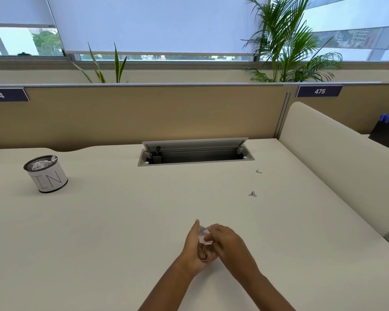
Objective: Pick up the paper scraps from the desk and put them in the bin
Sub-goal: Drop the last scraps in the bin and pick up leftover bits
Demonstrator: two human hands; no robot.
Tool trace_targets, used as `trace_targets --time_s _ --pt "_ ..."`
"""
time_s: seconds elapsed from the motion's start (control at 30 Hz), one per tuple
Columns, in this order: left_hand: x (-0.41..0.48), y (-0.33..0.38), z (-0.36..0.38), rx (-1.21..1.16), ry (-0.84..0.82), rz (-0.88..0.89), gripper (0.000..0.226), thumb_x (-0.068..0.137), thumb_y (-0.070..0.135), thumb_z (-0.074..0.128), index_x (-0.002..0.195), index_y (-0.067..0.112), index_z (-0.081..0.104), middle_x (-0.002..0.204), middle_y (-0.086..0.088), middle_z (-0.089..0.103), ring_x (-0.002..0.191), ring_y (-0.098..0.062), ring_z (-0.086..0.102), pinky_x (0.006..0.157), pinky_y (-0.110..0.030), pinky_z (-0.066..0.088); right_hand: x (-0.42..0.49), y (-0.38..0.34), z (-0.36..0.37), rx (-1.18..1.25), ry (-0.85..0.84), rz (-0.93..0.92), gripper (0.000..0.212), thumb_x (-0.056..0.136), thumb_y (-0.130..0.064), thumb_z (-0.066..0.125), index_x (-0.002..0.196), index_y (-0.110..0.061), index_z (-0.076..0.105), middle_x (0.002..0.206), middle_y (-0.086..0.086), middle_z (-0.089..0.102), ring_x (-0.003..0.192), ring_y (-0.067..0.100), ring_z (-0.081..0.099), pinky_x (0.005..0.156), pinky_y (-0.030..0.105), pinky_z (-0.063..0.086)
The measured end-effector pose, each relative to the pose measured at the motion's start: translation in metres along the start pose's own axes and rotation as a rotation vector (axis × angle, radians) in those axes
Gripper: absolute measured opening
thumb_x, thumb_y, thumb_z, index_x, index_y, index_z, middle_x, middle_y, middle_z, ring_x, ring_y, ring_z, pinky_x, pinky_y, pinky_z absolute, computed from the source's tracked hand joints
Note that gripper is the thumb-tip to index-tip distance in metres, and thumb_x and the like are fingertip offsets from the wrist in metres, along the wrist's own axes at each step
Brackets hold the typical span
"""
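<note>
Low in the middle of the desk my two hands meet. My left hand (194, 245) lies palm up with white paper scraps (204, 236) in it. My right hand (227, 240) pinches those scraps from the right. Two small scraps lie loose on the desk to the right: one (252, 193) nearer me, one (258, 171) farther back. The bin (47, 178), a small round can with a white label reading "IN", stands at the far left and holds crumpled paper.
An open cable tray (195, 153) with a raised lid is set into the desk at the back centre. A tan partition (144, 113) runs behind it. A white divider (337, 158) bounds the desk on the right.
</note>
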State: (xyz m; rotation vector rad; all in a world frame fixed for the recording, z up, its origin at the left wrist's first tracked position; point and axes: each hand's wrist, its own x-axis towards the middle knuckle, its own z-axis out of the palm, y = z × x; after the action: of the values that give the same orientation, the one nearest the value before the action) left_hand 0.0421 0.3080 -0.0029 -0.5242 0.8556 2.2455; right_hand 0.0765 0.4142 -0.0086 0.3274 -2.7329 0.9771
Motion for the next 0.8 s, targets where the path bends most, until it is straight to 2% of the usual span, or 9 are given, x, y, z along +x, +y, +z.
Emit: trace_targets --time_s 0.13,0.23,0.27,0.37,0.47,0.53,0.6,0.73,0.8 --pt "0.007 0.004 0.001 0.070 0.106 0.025 0.029 0.096 0.019 0.039 0.089 0.004 0.062 0.062 -0.009 0.064 0.054 -0.016 0.060 0.045 -0.019 0.052 0.001 0.001 0.006 -0.180 -0.025 -0.132 0.021 0.093 -0.018 0.051 0.110 -0.016 0.062 0.107 0.001 0.065 0.101 0.014 0.057 0.081 0.023 0.050" --pt "0.014 0.004 -0.003 0.154 0.173 0.065 0.028 0.096 0.010 0.037 0.087 0.006 0.064 0.076 -0.009 0.059 0.069 -0.016 0.056 0.059 -0.024 0.048 0.001 0.004 0.008 -0.318 -0.054 -0.264 0.021 0.070 -0.014 0.078 0.089 -0.020 0.070 0.081 -0.008 0.071 0.075 0.007 0.066 0.056 0.014 0.052" --pt "0.015 0.004 -0.003 0.181 0.194 0.085 0.029 0.097 0.010 0.037 0.086 0.007 0.064 0.078 -0.009 0.060 0.073 -0.017 0.057 0.062 -0.024 0.047 0.002 0.004 0.010 -0.332 -0.050 -0.285 0.024 0.067 -0.012 0.080 0.087 -0.019 0.070 0.081 -0.007 0.072 0.076 0.007 0.066 0.057 0.013 0.052" --pt "0.017 0.012 -0.003 0.300 0.267 0.161 0.030 0.098 0.010 0.038 0.084 0.011 0.064 0.082 -0.008 0.061 0.077 -0.016 0.058 0.063 -0.023 0.046 0.008 0.006 0.017 -0.134 -0.118 -0.257 0.023 0.092 -0.011 0.050 0.112 -0.010 0.061 0.117 0.005 0.062 0.109 0.015 0.054 0.087 0.020 0.048" --pt "0.020 0.026 -0.005 0.326 0.308 0.202 0.030 0.097 0.003 0.032 0.093 0.008 0.061 0.076 -0.008 0.056 0.067 -0.015 0.053 0.056 -0.021 0.045 0.012 0.004 0.022 0.062 -0.041 -0.224 0.023 0.093 -0.012 0.047 0.109 -0.015 0.063 0.126 -0.001 0.053 0.114 0.002 0.047 0.096 0.006 0.035" --pt "0.021 0.036 -0.008 0.282 0.359 0.251 0.029 0.097 0.001 0.029 0.095 0.007 0.057 0.067 -0.006 0.048 0.053 -0.013 0.045 0.042 -0.017 0.040 0.019 -0.004 0.023 0.224 0.038 -0.116 0.024 0.088 -0.003 0.053 0.098 -0.019 0.068 0.119 -0.007 0.052 0.111 -0.009 0.046 0.094 0.002 0.035" --pt "0.020 0.044 -0.010 0.267 0.422 0.341 0.030 0.101 0.012 0.028 0.085 0.008 0.053 0.061 -0.003 0.041 0.040 -0.010 0.040 0.036 -0.016 0.035 0.029 -0.010 0.026 0.394 0.094 0.057 0.030 0.088 0.000 0.054 0.095 -0.027 0.066 0.115 -0.009 0.053 0.113 -0.008 0.048 0.093 0.007 0.042" --pt "0.014 0.053 -0.008 0.311 0.486 0.552 0.051 0.100 0.039 0.027 0.063 0.010 0.045 0.058 -0.005 0.042 0.051 -0.017 0.042 0.052 -0.025 0.037 0.052 -0.035 0.035 0.757 -0.175 0.426 0.023 0.098 -0.030 0.038 0.119 -0.030 0.046 0.124 -0.008 0.051 0.115 0.011 0.052 0.094 0.018 0.045" --pt "0.009 0.054 -0.006 0.419 0.498 0.641 0.053 0.099 0.043 0.027 0.071 0.006 0.052 0.069 -0.011 0.055 0.067 -0.025 0.057 0.065 -0.031 0.047 0.066 -0.052 0.040 0.992 -0.284 0.549 0.034 0.099 -0.038 0.028 0.123 -0.025 0.048 0.120 -0.009 0.057 0.117 0.012 0.053 0.097 0.024 0.045"
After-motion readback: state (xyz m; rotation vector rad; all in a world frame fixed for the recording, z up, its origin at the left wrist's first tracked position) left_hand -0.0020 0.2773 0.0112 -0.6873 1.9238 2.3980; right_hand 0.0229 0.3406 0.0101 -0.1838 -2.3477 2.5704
